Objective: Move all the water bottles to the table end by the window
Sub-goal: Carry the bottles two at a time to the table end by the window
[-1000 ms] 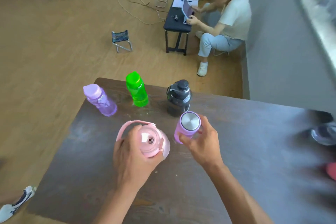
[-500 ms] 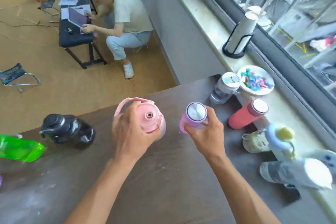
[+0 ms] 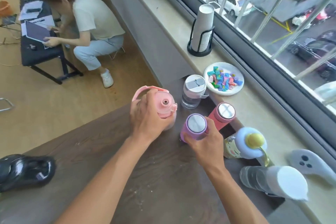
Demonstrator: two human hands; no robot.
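Note:
My left hand (image 3: 145,120) grips a pink bottle (image 3: 166,104) with a loop handle near its cap. A purple bottle (image 3: 195,125) with a steel lid is held in my right hand (image 3: 205,142). Both sit low over the dark wooden table (image 3: 154,178), close to the window end. Standing there are a clear bottle (image 3: 193,90) with a white lid, a coral bottle (image 3: 224,112), a yellow-knobbed kids' bottle (image 3: 249,144) and a clear bottle (image 3: 272,182) with a white cap. A black bottle (image 3: 23,171) remains at the far left.
The windowsill (image 3: 181,29) holds a plate (image 3: 211,87) of coloured pieces, a cup dispenser (image 3: 201,32), glasses and a grey-white controller (image 3: 309,163). A person (image 3: 91,29) crouches by a black bench (image 3: 40,52) on the wooden floor.
Both hands carried the pink and purple bottles rightward to the window end. My view swung right, so the green and lilac bottles left the frame and the sill came in.

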